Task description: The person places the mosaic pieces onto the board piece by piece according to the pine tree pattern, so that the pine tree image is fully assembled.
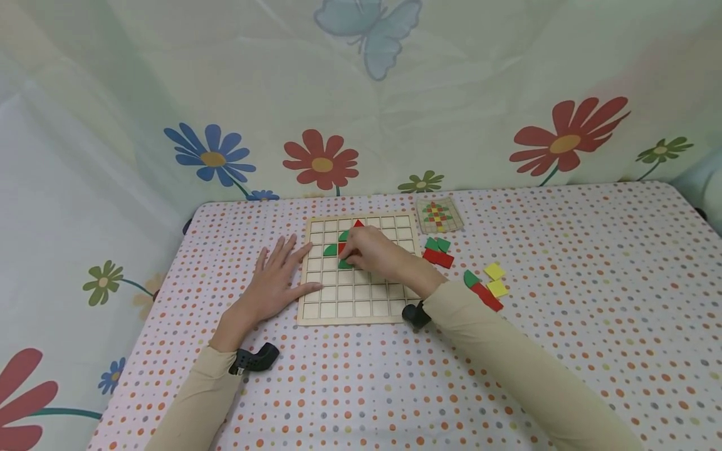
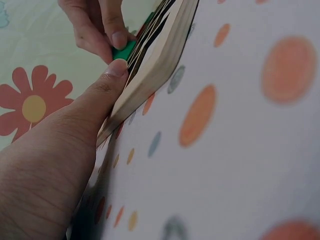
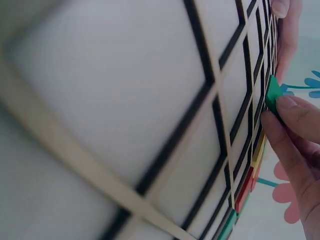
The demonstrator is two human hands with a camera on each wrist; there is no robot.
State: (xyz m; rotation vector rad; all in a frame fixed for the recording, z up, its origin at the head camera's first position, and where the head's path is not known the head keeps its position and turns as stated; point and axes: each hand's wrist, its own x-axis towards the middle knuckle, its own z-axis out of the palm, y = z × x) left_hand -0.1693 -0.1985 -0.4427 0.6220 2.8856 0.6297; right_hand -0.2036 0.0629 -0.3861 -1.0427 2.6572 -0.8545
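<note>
My right hand [image 1: 372, 250] is over the wooden grid board [image 1: 361, 309] and pinches a green piece [image 3: 273, 95] between thumb and fingers. Its fingertips are right at the grid, left of the board's middle. Around them lie a red triangle [image 1: 358, 223], a green quarter-round piece [image 1: 330, 250] and a red square [image 1: 341, 248]. The right hand hides part of this pattern; a yellow piece [image 3: 259, 150] shows in the right wrist view. With fingers spread, my left hand [image 1: 273, 282] rests at the board's left edge, thumb and index fingertip on the frame.
A pattern card [image 1: 440, 216] with a tree picture lies beyond the board's right corner. Green pieces [image 1: 437, 244] and red pieces [image 1: 438, 258] lie beside the board. Farther right are yellow squares [image 1: 497, 288], red pieces [image 1: 487, 297] and a green piece [image 1: 470, 279]. A curtain [image 1: 451, 94] hangs behind the table.
</note>
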